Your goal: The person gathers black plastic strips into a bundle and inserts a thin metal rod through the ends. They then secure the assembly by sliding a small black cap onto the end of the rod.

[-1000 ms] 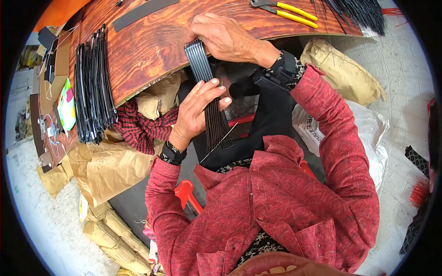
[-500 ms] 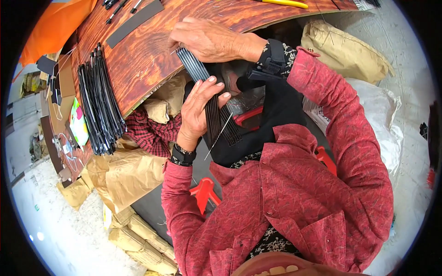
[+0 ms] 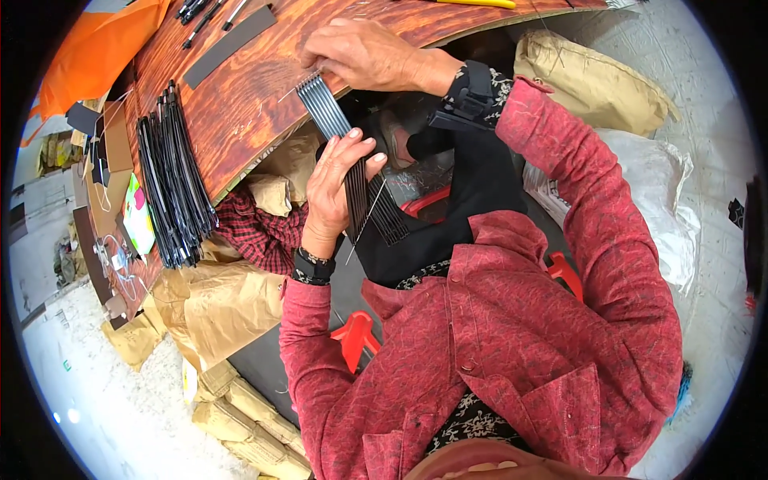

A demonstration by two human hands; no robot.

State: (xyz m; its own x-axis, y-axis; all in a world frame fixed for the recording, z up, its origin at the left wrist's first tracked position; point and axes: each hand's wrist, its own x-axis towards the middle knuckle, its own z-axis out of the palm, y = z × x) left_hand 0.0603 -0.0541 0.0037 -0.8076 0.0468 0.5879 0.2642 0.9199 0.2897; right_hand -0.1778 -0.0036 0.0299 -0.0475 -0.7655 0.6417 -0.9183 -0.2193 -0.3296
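My left hand is closed around a flat row of thin dark metal rods. The rods lie side by side, slanting from the table's edge down to my lap, where their lower ends fan into two groups. A loose thin metal rod crosses them at an angle below my left fingers. Up at the rods' top ends, my right hand has its fingers curled together on a thin wire. That wire runs across the rod tips and sticks out on their left. My right fingertips are partly hidden.
On the wood-grain table, a thick bundle of black rods lies at the left. A dark grey strip and a yellow-handled tool are further back. Brown paper sacks and a white sack stand around the seat.
My right hand has drawn up slightly from the rod tops. More of the wire and rod tips shows now. The rods and my left hand have shifted slightly left.
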